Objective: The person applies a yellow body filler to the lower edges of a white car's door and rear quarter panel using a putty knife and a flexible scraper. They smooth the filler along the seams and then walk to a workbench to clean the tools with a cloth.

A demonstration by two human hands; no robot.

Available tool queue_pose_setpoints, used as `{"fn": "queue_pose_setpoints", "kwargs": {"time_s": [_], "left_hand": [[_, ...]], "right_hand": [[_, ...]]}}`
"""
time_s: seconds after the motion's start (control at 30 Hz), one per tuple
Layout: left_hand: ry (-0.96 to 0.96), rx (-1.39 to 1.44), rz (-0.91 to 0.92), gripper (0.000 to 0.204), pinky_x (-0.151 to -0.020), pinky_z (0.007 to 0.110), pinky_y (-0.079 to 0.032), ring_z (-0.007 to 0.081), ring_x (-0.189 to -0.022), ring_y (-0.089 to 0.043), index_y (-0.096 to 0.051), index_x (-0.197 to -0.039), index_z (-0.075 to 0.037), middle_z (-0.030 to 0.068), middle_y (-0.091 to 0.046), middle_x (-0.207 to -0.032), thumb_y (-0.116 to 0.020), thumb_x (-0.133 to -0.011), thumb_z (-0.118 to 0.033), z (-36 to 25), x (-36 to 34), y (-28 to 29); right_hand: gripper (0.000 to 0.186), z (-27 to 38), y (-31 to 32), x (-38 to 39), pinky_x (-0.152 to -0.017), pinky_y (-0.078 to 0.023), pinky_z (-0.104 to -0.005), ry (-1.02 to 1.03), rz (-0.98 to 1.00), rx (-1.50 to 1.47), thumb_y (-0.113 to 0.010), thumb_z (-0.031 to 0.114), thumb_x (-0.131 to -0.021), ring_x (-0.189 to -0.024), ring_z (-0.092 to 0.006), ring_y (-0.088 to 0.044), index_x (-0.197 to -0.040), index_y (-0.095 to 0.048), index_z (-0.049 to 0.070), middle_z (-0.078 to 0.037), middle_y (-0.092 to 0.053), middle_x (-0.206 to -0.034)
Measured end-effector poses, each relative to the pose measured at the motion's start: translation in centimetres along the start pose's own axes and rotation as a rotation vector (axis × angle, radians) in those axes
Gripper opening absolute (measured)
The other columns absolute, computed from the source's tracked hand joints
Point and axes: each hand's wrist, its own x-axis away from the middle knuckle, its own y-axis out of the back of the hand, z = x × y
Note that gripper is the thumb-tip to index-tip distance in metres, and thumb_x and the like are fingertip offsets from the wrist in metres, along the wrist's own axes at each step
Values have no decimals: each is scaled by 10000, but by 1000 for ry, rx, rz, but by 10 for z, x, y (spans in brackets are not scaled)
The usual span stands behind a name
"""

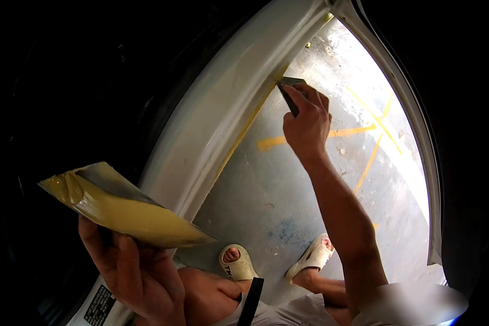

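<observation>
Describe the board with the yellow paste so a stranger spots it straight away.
Find the long pale sill slanting up the picture and follow it down towards the lower left. There the left hand holds up a flat board. Unlike the smaller dark tool in the right hand, it is broad and thickly smeared with yellow paste.

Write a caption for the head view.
Left hand holding a board spread with yellow putty, right hand holding a dark spreader at the edge of a pale car door sill.
</observation>
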Motion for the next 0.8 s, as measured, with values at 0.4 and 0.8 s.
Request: {"fn": "queue_pose_setpoints", "kwargs": {"time_s": [0.4,0.8], "left_hand": [[18,7,96,614,-936,397,-477,257,-1129,-525,-184,-1419,-116,175,-457,-1277,-465,-873,-107,-8,-7,13],[-2,72,109,602,-945,382,-459,251,-1108,-547,-197,-1401,-80,175,-488,-1256,-468,-864,-81,-4,-6,15]], "right_hand": [[465,55,12,72,-882,-358,-433,29,96,13,-552,-33,-655,-1093,-258,-459,-1070,-634,159,-23,-530,-1137],[405,87,18,165,-860,-346,-431,157,243,-140,-582,38,-670,-1102,-245,-456,-1053,-637,156,-35,-509,-1177]]}}
